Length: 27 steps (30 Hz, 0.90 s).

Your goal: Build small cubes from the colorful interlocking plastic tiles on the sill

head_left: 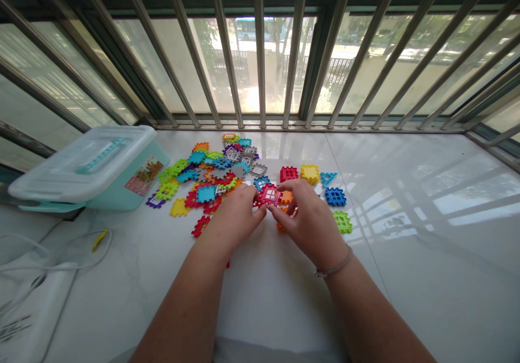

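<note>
Between my two hands is a red window-shaped building block [270, 195] with notched edges. My left hand [242, 208] pinches its left side, the fingertips partly hidden behind the piece. From the right, the thumb and forefinger of my right hand [311, 216] grip the same block. Just past it lies a blue window piece [261, 182]. Orange pieces [286, 196] sit close under my right hand, partly covered by it. Further right are a red block [288, 174], a yellow block [310, 174], a blue block [335, 196], a blue triangle [328, 178] and a green piece [343, 221].
A loose pile of colourful notched pieces [221, 162] spreads to the left of my hands. Beyond it stands a teal box with a whitish lid [87, 151]. White cables [77, 266] lie at the lower left. Metal bars [260, 54] and a window border the white surface [406, 216] behind.
</note>
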Available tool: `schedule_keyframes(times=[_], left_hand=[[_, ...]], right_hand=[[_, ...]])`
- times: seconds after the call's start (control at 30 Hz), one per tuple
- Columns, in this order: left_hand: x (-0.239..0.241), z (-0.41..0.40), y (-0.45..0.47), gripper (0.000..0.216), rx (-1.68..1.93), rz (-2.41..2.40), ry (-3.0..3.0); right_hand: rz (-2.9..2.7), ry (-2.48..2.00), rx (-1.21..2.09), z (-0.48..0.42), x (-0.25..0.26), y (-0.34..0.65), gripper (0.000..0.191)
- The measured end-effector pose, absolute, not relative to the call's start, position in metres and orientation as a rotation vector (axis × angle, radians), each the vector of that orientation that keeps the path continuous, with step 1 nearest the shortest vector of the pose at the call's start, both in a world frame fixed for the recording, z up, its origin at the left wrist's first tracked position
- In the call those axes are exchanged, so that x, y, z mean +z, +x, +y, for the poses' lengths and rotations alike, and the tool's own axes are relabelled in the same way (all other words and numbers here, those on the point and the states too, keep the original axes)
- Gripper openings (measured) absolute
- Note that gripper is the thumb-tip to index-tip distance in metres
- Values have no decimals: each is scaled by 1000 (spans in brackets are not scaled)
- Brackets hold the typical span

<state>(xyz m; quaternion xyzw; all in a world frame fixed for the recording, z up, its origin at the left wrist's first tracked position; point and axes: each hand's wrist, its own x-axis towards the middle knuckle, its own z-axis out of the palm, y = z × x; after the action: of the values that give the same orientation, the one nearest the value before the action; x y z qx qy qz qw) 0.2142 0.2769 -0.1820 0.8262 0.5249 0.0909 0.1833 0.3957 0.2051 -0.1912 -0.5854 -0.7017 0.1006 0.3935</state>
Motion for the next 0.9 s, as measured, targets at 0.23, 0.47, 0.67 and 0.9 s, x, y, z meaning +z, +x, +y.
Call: schedule_keyframes(times=[0.23, 0.47, 0.67, 0.9], left_hand=[[-182, 276, 215, 18, 264, 1478, 2320], [-186, 277, 215, 14, 277, 1448, 2319], [-185, 277, 216, 13, 252, 1471, 2309], [-185, 276, 217, 14, 260, 1479, 2302]], right_hand=[[-1815, -1497, 236, 205, -192, 395, 31], [-1852, -1508, 254, 206, -195, 394, 31], [-1868, -1494, 263, 206, -196, 394, 29], [-1875, -1508, 278, 206, -195, 394, 29]])
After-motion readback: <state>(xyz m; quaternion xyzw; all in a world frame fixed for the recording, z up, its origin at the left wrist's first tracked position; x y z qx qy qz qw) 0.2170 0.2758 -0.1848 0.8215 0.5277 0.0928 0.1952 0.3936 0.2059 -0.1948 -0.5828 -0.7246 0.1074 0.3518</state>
